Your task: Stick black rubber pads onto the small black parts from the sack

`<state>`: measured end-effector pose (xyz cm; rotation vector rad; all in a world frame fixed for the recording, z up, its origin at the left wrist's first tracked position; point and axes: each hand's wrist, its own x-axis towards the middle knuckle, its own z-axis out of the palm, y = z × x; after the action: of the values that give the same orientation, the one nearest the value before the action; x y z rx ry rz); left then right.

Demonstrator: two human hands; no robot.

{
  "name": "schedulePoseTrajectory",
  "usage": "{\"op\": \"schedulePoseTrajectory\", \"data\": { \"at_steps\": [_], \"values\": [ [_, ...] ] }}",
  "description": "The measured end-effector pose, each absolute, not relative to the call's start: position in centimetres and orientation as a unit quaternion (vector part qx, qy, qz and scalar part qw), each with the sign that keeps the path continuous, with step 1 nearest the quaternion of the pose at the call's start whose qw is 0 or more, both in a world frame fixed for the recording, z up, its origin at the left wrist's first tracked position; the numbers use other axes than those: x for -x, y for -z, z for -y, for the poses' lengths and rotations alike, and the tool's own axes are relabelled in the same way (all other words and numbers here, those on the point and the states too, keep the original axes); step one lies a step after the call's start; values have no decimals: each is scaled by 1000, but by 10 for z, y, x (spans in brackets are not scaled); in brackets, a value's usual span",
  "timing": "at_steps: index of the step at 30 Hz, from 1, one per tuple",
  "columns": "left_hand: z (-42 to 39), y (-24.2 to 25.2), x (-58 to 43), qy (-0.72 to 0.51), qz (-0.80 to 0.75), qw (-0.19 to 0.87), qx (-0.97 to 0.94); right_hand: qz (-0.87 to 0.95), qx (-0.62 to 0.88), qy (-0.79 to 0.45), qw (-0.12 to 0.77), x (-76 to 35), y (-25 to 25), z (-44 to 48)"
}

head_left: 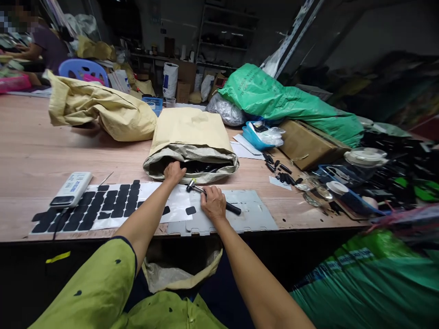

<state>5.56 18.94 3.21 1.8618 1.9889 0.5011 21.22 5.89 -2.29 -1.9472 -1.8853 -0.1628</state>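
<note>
My left hand (174, 172) is at the mouth of a tan woven sack (192, 128), over its near rim; the fingertips are hidden, so I cannot tell their grip. Dark pieces (206, 168) show inside the opening. My right hand (214, 202) is closed around the handle of a small hammer (233, 209). The hammer's metal head points up and left, towards the sack. Beneath it lies a grey board (254, 210), with a black rounded-square pad (190, 210) beside my right hand. Rows of similar pads (118, 201) lie on a white sheet (146, 189) to the left.
A white electronic device (71, 189) sits at the left. Another tan sack (113, 109) lies behind it. On the right are black parts (283, 176), a blue bowl (262, 137), a cardboard box (305, 144) and a green sack (260, 93). A person (50, 43) sits at the far left.
</note>
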Motion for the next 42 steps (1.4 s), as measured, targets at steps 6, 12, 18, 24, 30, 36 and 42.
{"op": "schedulePoseTrajectory", "data": {
  "at_steps": [6,12,18,24,30,36,42],
  "values": [
    [-168,-24,-37,-257,-648,132,-705,678,703,56,209,-212,23,-60],
    [-86,-9,9,-293,-458,201,-815,677,702,55,212,-212,23,-60],
    [-62,6,22,-236,-469,211,-824,678,700,58,218,-213,27,-60],
    [-66,5,19,-236,-479,237,-811,680,696,58,225,-214,28,-60],
    [-65,6,21,-249,-487,252,-798,680,696,56,222,-214,27,-59],
    [-65,3,21,-248,-489,249,-798,691,684,67,224,-215,27,-58],
    [-66,5,21,-246,-486,256,-798,701,662,101,244,-215,29,-57]
  ]
}}
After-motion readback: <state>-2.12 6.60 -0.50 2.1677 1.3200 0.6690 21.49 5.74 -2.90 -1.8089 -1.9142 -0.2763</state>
